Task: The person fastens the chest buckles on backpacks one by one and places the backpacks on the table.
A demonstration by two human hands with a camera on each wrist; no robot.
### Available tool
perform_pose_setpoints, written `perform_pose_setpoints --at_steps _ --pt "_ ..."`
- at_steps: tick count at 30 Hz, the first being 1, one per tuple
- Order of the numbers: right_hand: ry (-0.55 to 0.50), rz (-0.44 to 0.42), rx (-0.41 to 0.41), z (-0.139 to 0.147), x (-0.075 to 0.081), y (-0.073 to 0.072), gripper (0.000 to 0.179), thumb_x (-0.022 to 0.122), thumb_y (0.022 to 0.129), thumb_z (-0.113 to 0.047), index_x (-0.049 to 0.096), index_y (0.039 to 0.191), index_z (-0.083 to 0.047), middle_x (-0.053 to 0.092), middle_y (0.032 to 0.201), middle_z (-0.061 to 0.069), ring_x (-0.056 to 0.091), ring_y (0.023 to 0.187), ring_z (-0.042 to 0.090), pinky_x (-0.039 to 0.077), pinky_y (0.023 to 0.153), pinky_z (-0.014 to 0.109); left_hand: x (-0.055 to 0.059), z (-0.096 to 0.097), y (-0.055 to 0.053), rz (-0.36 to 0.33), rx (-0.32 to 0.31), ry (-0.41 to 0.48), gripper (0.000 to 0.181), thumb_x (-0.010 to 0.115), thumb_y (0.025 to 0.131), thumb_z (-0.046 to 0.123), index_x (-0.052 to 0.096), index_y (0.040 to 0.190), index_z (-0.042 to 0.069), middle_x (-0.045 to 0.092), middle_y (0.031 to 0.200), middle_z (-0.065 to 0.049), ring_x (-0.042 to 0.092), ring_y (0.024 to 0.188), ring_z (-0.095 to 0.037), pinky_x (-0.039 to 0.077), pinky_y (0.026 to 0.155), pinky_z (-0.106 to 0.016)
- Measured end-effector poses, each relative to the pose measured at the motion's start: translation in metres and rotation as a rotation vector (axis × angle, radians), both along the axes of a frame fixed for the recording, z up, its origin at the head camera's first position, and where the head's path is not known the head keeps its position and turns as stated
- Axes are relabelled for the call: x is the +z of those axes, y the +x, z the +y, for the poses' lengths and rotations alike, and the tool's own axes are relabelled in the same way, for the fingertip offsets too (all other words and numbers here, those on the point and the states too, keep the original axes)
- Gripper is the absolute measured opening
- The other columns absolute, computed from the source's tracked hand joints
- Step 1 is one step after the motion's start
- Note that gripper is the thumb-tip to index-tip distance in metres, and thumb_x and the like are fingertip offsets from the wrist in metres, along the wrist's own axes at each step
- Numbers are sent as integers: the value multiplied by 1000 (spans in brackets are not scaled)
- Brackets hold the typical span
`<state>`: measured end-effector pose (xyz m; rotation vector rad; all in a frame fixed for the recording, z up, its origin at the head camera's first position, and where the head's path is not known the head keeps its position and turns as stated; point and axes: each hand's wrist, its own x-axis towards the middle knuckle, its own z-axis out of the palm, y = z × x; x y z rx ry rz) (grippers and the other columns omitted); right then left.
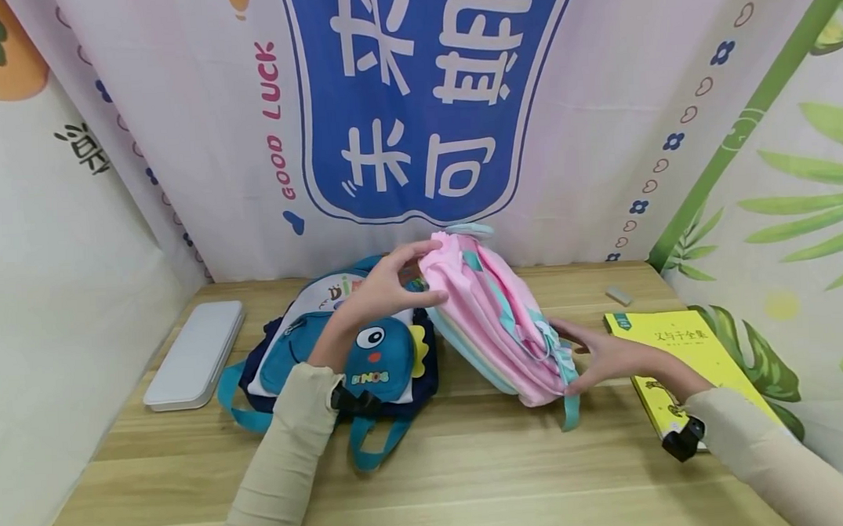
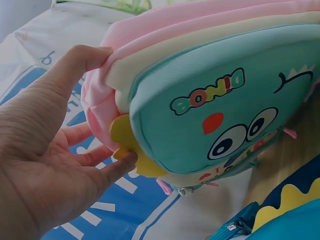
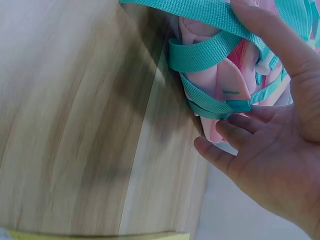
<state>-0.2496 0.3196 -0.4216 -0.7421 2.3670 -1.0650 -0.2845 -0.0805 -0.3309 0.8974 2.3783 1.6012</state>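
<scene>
A pink and mint backpack (image 1: 480,315) with a cartoon face and teal straps is held tilted between both hands. My left hand (image 1: 387,288) grips its far left end; in the left wrist view, the thumb lies on the pink side and the fingers reach round by a yellow frill (image 2: 131,145). At the opposite end, beside the teal straps (image 3: 205,55), is my right hand (image 1: 609,354), with thumb and fingers on either side of the bag. A blue dinosaur backpack (image 1: 341,353) lies flat under the left forearm, partly hidden by it.
At the left of the wooden table (image 1: 473,480) lies a white case (image 1: 195,355). A yellow book (image 1: 680,354) is at the right, partly under the right forearm, with a small grey block (image 1: 618,295) behind it. Printed curtains (image 1: 566,170) hang at the back and sides.
</scene>
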Motion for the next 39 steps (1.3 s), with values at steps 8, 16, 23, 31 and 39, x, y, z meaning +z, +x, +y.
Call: perform_pose_setpoints --at_steps 8,16,23,31,39 --pt "63 22 -5 11 6 0 118 87 79 -31 9 164 -9 18 167 24 22 150 52 28 115 71 -13 4 0 -2 22 -62 76 80 88 22 43 154 17 40 155 -9 42 137 -30 45 112 -52" --pt "129 43 -15 25 13 0 121 90 76 -32 11 164 -5 18 166 28 18 149 55 27 113 74 -21 13 4 3 32 -112 73 82 86 23 48 150 15 42 151 -11 42 138 -32 46 111 -54" --pt "169 68 -7 34 20 3 120 91 74 -29 14 163 -4 20 163 31 21 148 56 30 111 73 -34 18 5 -20 3 -114 72 82 86 20 48 149 12 40 150 -12 43 137 -31 44 114 -50" --pt "245 56 -35 44 23 2 122 92 71 -27 14 163 -5 19 161 34 24 144 56 34 109 72 -49 24 8 -70 -19 -107 66 81 87 17 50 144 5 41 150 -17 48 136 -35 48 110 -48" --pt "242 10 -55 49 28 1 123 92 70 -21 14 163 -6 11 164 34 19 145 58 34 108 74 -61 27 12 -139 -38 -132 72 83 85 17 46 147 4 50 143 -18 55 129 -34 49 109 -49"
